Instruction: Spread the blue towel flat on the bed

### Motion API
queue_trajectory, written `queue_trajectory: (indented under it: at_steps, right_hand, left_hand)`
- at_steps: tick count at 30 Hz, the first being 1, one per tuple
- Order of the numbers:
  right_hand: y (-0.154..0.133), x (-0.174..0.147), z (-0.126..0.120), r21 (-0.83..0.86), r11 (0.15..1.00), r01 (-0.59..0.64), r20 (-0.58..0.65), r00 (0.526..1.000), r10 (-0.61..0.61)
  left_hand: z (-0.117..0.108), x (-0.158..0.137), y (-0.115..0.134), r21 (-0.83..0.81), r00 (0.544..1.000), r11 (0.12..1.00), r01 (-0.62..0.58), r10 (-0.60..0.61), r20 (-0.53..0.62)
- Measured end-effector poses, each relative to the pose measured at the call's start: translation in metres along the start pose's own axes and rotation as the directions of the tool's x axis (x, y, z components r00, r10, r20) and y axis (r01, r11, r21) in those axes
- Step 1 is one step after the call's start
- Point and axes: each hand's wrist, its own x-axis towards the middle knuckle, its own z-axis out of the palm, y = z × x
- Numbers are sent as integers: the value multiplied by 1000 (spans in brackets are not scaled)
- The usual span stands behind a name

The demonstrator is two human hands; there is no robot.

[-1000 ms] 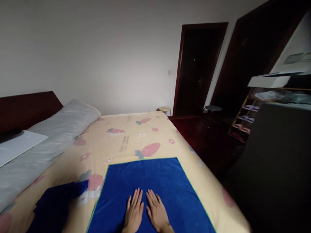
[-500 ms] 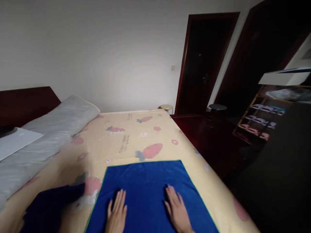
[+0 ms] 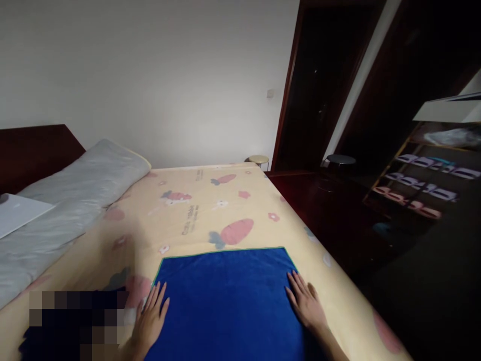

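Note:
A blue towel [image 3: 225,296] with a thin green edge lies flat on the bed, on a pale yellow sheet [image 3: 203,210] printed with carrots. My left hand [image 3: 150,318] rests flat, fingers spread, on the towel's left edge. My right hand [image 3: 306,301] lies flat on the towel's right edge near the far right corner. Neither hand holds anything.
A dark blue cloth [image 3: 75,326], partly blurred out, lies on the bed to the left of the towel. A grey bolster [image 3: 71,200] and a white board [image 3: 17,213] sit by the dark headboard. The bed's right side drops to a dark floor with stools [image 3: 340,160] and a shoe rack [image 3: 421,185].
My two hands slid apart from the towel's middle out to its left and right edges. The view tilted up slightly.

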Motion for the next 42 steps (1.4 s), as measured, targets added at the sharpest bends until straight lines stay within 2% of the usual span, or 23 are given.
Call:
queue_trajectory:
  at_steps: [2,4,6,7,8,10,12,14,16,17,19,21,24,26,28,30,32,34,36,37,39,42]
  right_hand:
    - [8,-2,1,-38,999,-23,-49,999,21]
    - [-16,-2,1,-37,999,-9,-106,994,5]
    - [-62,0,-1,19,995,99,-99,990,-97]
    - [-90,1,-2,68,980,187,-39,982,-185]
    - [-119,2,-3,130,951,280,36,958,-286]
    - [-170,8,-6,253,871,422,132,876,-463]
    - [-202,19,-8,340,824,453,175,830,-529]
    - [-208,37,-10,365,815,451,202,816,-542]
    - [-186,58,-10,319,856,406,224,845,-485]
    - [-166,68,-10,271,894,356,227,879,-419]
    - [-116,84,-7,135,973,185,205,956,-210]
    - [-63,90,-2,33,997,64,121,990,-68]
    - [-6,87,5,-40,999,-28,40,999,29]
    - [5,83,8,-76,994,-77,2,997,77]
    - [-9,78,11,-91,982,-164,-80,984,157]
    - [-43,69,14,-45,981,-191,-168,969,181]
    - [-90,54,16,55,997,-47,-166,985,55]
    - [-137,31,19,156,981,112,-88,991,-99]
    - [-175,3,23,220,950,220,-8,975,-224]
    - [-187,-11,25,232,936,265,26,960,-279]
    - [-194,-38,31,210,923,322,42,940,-338]
    - [-165,-71,42,72,899,431,-77,901,-426]
  left_hand:
    - [-2,-1,-4,5,999,1000,-9,10,-46]
    - [-10,-3,22,-23,995,998,-59,57,-86]
    - [-21,-5,69,-91,980,978,-187,179,-92]
    - [-26,-5,96,-136,960,951,-276,267,-85]
    - [-30,-5,123,-179,929,912,-369,361,-78]
    - [-34,-1,168,-238,873,840,-487,478,-100]
    - [-31,10,193,-262,847,806,-530,519,-115]
    - [-22,28,192,-269,855,814,-515,510,-95]
    - [-13,50,168,-257,903,869,-422,429,-32]
    - [-8,61,149,-237,935,909,-343,355,8]
    - [-1,81,107,-162,986,978,-128,143,83]
    - [2,95,68,-99,996,995,16,-7,89]
    - [3,103,34,-57,997,997,55,-52,48]
    - [-1,103,32,-41,998,998,56,-55,34]
    - [-8,96,48,-38,998,998,57,-57,-13]
    - [-17,81,80,-68,997,998,-17,11,-82]
    - [-24,57,122,-134,977,971,-198,185,-103]
    - [-24,25,165,-197,933,913,-358,344,-102]
    - [-15,-10,197,-232,898,868,-439,427,-101]
    - [-7,-27,206,-242,895,862,-445,436,-92]
    - [10,-57,208,-257,908,873,-414,415,-50]
    - [25,-93,179,-189,942,931,-312,329,61]
